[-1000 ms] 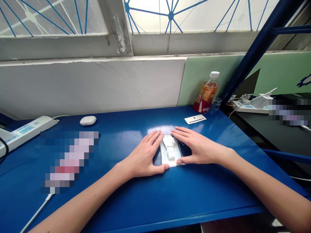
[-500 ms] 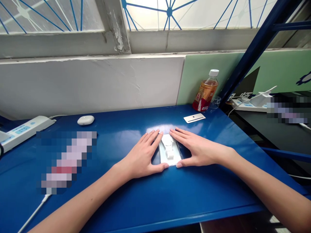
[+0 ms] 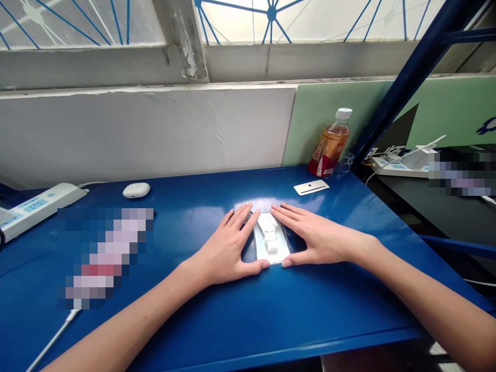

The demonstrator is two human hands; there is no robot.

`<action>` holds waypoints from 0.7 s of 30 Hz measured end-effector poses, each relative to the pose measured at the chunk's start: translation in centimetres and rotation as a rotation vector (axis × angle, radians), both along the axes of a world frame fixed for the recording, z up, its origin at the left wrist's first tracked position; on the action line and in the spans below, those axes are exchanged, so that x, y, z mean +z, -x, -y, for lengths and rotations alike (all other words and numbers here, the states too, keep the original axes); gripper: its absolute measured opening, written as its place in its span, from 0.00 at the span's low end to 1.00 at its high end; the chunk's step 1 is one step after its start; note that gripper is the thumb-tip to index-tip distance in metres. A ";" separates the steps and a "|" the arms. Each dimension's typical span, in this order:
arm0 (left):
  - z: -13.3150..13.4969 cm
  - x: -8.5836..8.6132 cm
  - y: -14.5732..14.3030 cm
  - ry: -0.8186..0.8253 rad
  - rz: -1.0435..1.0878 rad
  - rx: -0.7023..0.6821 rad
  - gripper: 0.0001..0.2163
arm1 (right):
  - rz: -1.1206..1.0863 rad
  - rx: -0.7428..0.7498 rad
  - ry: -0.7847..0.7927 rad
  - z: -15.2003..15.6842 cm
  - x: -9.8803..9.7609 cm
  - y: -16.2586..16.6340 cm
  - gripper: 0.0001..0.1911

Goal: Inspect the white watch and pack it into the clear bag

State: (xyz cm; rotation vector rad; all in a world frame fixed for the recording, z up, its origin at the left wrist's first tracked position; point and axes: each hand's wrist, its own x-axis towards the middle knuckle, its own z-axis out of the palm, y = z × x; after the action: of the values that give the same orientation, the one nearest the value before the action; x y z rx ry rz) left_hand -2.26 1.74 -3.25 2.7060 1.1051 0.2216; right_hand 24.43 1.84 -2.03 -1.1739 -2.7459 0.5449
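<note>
A small flat packet (image 3: 269, 245) of clear plastic lies on the blue desk (image 3: 294, 320). In it are a pale backing and a small white item with a round upper end and a blocky lower end; its kind I cannot make out. My left hand (image 3: 229, 245) rests palm down at the packet's left side, fingers stretched out and thumb at the near left corner. On the other side lies my right hand (image 3: 315, 235), also stretched out, its fingertips at the packet's far edge and its thumb at the near right corner. Both hands touch the packet's edges without gripping it.
Behind my right hand are a white card (image 3: 311, 187) and a drink bottle (image 3: 330, 144) with a white cap. A white earbud case (image 3: 136, 190), a power strip (image 3: 42, 209) and a blurred-out device (image 3: 110, 253) on a white cable lie left. A blue metal post (image 3: 403, 88) rises at right.
The camera view has shifted very slightly. Both hands and the packet stay in place.
</note>
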 end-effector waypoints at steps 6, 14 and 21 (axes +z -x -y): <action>0.0 0.2 0.0 0.039 0.043 -0.016 0.46 | -0.018 -0.002 -0.003 0.0 0.1 0.0 0.57; 0.2 0.2 0.0 0.032 0.127 0.021 0.50 | -0.039 -0.002 -0.026 0.1 0.0 0.0 0.57; 0.2 0.3 0.2 0.040 0.205 0.069 0.52 | 0.005 -0.013 -0.028 0.0 0.2 0.2 0.59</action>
State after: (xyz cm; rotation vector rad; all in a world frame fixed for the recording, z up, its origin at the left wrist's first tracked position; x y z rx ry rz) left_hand -2.48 1.58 -2.97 2.5446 1.1303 0.4713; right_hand 24.20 1.79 -1.84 -1.1878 -2.7391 0.5009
